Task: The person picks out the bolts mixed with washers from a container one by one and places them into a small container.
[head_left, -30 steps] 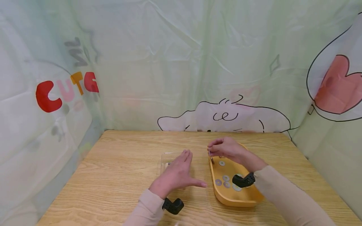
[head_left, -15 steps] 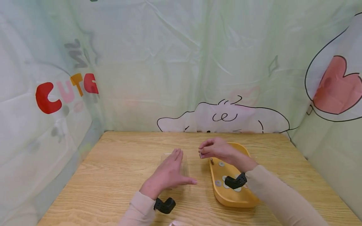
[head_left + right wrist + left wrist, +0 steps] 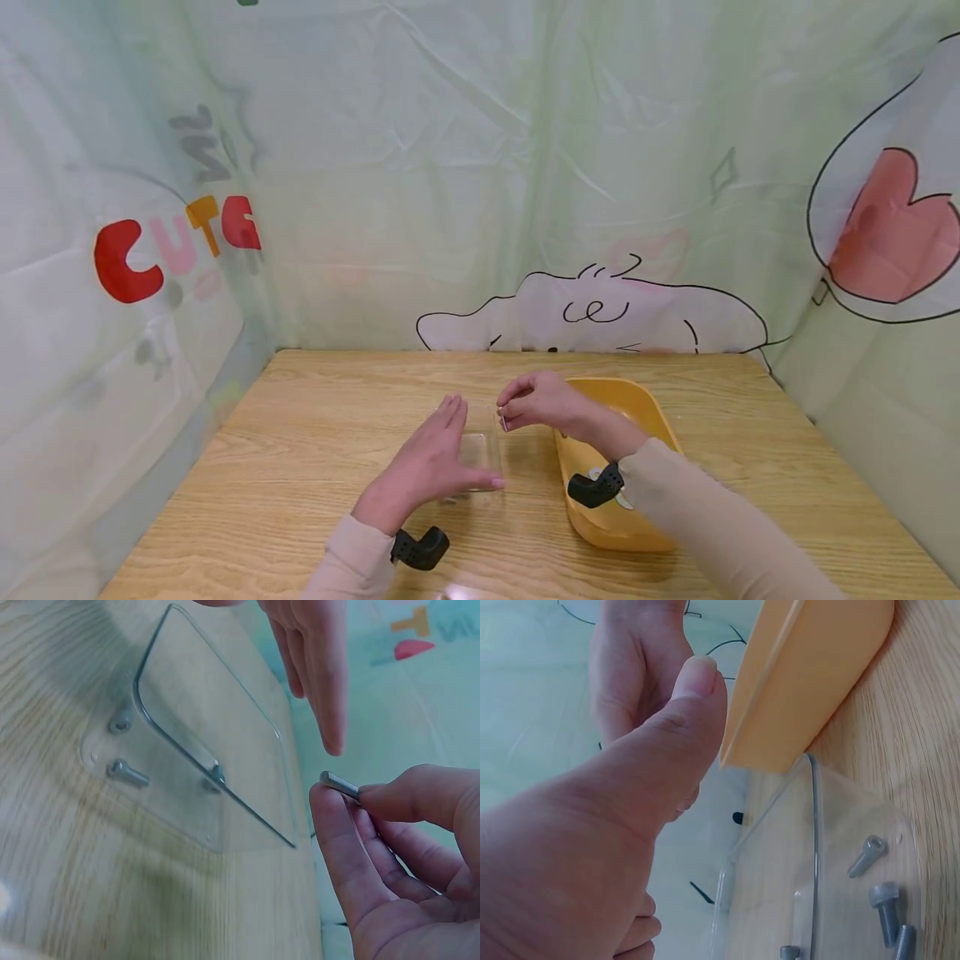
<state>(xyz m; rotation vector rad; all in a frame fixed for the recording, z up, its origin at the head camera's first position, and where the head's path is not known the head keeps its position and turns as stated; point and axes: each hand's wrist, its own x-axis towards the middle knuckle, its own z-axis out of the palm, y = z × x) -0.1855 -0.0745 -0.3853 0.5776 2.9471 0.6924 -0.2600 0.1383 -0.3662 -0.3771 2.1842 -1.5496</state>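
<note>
My right hand [image 3: 543, 404] pinches a small metal bolt [image 3: 341, 785] between thumb and fingertips, raised just beyond the right side of a clear plastic box [image 3: 482, 458]. Part of that bolt is hidden by the fingers. With fingers straight and thumb spread, my left hand [image 3: 427, 467] is over the box's left part and covers much of it in the head view. Inside the box lie several socket-head bolts [image 3: 886, 907], seen through its wall in both wrist views.
Right of the box stands a yellow-orange tray [image 3: 615, 535], partly under my right forearm. Flat washers [image 3: 624, 500] lie in it. The wooden table [image 3: 300, 467] ends at a printed curtain [image 3: 375, 208] at the back and sides.
My right hand has carried the bolt left from over the tray's edge to the box. My left hand has shifted slightly left, uncovering more of the box.
</note>
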